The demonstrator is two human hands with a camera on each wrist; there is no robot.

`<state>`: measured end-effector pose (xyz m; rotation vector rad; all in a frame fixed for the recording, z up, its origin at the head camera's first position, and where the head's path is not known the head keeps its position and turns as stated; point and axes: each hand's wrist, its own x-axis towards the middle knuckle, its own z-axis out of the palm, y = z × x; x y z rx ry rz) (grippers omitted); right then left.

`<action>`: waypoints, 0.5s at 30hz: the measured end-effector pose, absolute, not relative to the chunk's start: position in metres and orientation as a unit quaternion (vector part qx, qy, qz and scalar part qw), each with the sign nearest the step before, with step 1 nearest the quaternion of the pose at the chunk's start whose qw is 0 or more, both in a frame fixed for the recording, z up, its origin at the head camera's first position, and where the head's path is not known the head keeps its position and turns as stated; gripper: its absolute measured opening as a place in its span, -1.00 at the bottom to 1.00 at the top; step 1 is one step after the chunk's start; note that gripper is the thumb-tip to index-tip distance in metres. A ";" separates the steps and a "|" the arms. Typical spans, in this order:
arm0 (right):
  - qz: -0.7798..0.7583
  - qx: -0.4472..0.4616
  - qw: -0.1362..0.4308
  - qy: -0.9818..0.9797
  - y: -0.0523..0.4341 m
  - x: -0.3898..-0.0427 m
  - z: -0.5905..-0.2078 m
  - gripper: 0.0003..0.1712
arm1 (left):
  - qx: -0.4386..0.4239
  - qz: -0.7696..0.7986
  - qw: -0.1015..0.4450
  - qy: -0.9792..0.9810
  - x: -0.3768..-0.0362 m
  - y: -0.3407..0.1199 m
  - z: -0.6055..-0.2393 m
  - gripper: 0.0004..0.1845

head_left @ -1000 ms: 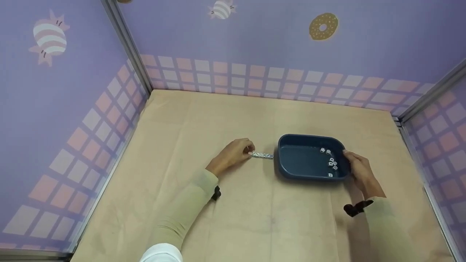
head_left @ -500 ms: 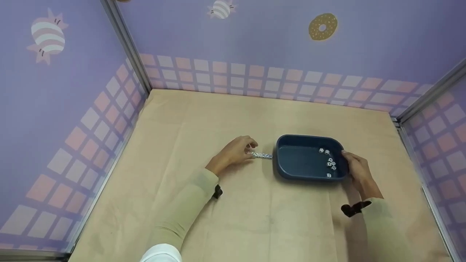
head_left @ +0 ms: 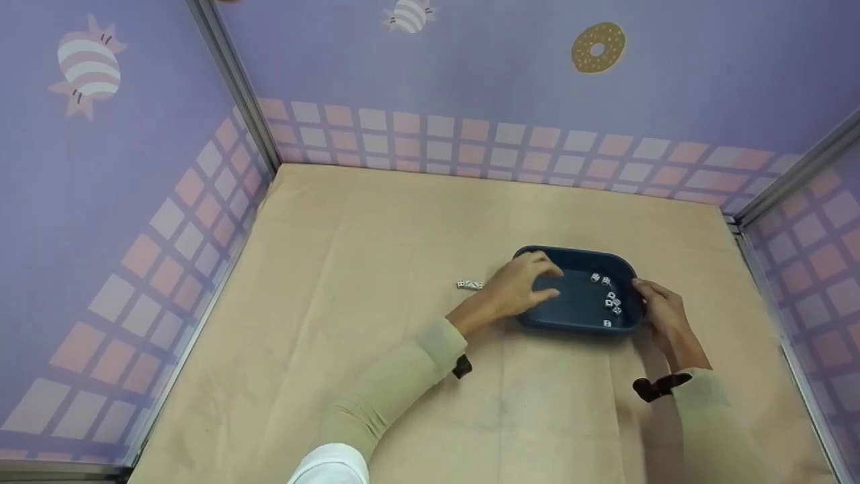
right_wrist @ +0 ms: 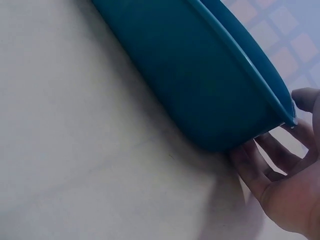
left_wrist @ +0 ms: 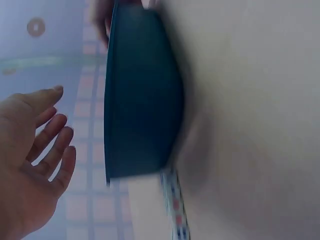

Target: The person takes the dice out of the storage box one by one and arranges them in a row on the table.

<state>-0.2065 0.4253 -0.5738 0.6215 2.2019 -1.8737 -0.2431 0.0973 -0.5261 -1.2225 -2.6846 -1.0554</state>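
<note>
The left hand (head_left: pixel 521 288) hangs over the left end of the dark blue tub (head_left: pixel 578 255), fingers spread and relaxed, holding nothing; the left wrist view shows the open palm (left_wrist: pixel 30 160) just beside the tub's rim (left_wrist: pixel 112 100). The right hand (head_left: pixel 662 312) rests against the tub's right end, thumb on the rim and fingers along the outer wall; in the right wrist view those fingers (right_wrist: pixel 260 165) lie loosely under the tub's corner (right_wrist: pixel 240 120), the thumb tip at the rim.

Inside the one tub lie six small white dice (head_left: pixel 610 301), gathered toward its right side: two near the far wall, three in a cluster, one nearer the front wall. A short row of dice (head_left: pixel 469 284) lies on the tan paper (head_left: pixel 376 235) left of the tub, just behind the left hand; two show clearly, and the hand may cover more. Lilac walls with a pink check band surround the paper.
</note>
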 end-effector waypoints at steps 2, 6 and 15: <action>-0.628 0.203 0.091 0.746 0.426 -0.206 -0.573 -0.14 | -0.396 -0.349 -0.004 -0.849 -0.240 0.122 -0.529 -0.67; -0.630 0.197 0.083 0.747 0.427 -0.204 -0.571 -0.18 | -0.419 -0.374 -0.043 -0.826 -0.245 0.165 -0.540 -0.68; -0.614 0.197 0.063 0.762 0.434 -0.199 -0.573 -0.26 | -0.502 -0.299 -0.126 -0.802 -0.265 0.221 -0.569 -0.64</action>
